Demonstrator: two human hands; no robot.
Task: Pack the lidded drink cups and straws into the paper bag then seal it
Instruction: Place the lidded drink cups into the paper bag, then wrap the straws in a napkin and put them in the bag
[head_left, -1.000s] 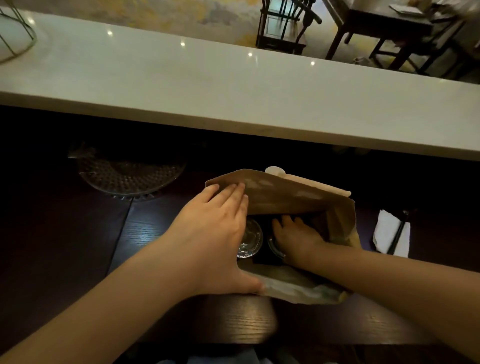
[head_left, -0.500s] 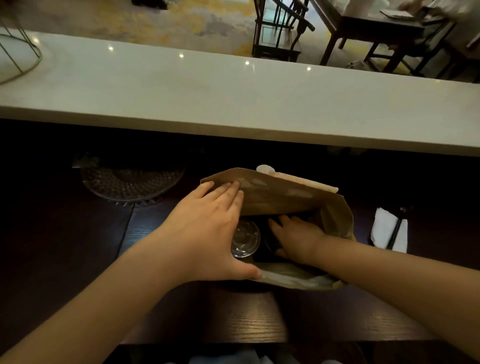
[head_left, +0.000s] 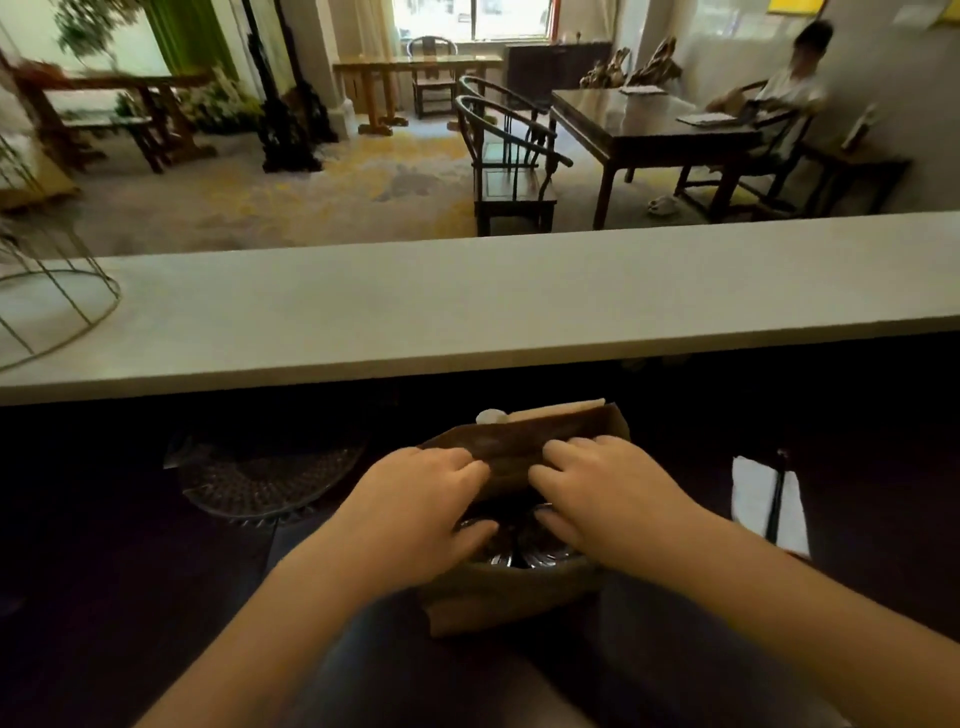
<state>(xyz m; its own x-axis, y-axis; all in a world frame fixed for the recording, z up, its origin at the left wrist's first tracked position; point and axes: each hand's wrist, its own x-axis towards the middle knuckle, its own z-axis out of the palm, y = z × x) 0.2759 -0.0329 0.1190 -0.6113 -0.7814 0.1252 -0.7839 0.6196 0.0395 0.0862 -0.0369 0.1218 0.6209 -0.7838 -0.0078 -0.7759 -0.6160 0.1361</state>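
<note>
A brown paper bag (head_left: 511, 592) stands on the dark wooden table in front of me. Two clear-lidded drink cups (head_left: 540, 553) sit inside it, their lids showing between my hands. My left hand (head_left: 421, 501) grips the left part of the bag's far top edge, fingers over the paper and thumb inside. My right hand (head_left: 605, 488) holds the same edge on the right in the same way. A paper-wrapped straw (head_left: 545, 413) with a white end lies just behind the bag's far edge.
A white napkin (head_left: 753, 501) with a dark stick-like thing on it lies to the right. A round patterned glass dish (head_left: 265, 480) sits at the left. A pale counter (head_left: 467, 306) runs across above the table, with a wire frame (head_left: 52, 296) at its left end. A person sits far right.
My right hand came out of the bag and now holds its top edge beside my left hand. The view tilted up, so the room beyond the counter shows.
</note>
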